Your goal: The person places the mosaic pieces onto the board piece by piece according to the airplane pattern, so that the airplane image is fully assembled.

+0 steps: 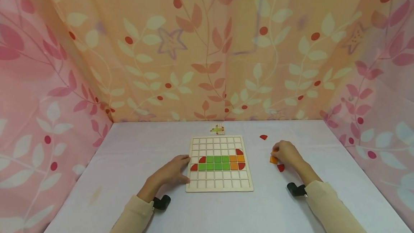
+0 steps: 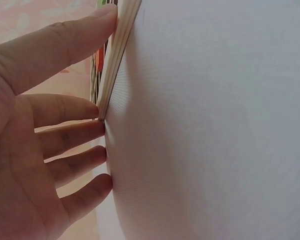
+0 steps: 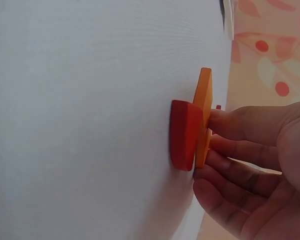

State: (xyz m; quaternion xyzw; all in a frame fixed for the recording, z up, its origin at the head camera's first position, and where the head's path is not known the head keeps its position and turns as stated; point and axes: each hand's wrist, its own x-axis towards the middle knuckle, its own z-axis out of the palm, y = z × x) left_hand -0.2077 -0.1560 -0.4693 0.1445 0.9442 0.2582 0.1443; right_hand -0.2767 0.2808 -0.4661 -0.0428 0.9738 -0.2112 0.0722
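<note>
A pale wooden grid board (image 1: 220, 184) lies on the table, with green square tiles (image 1: 218, 159), orange squares (image 1: 233, 166) and red rounded pieces (image 1: 239, 151) set in its middle rows. My left hand (image 1: 173, 170) rests against the board's left edge, thumb and fingers extended; its fingertips touch the wooden side in the left wrist view. Right of the board, my right hand (image 1: 288, 154) pinches an orange square tile (image 3: 204, 95) between thumb and fingers, low over the table. Part of the tile is hidden by the fingers. A red quarter-round piece (image 3: 182, 135) lies beside it.
Behind the board lies a small pattern card (image 1: 217, 129) with a coloured figure on a grid. Another red piece (image 1: 263, 137) lies alone farther back on the right. Patterned cloth (image 1: 207, 46) closes off the back and both sides of the white table (image 1: 145, 139).
</note>
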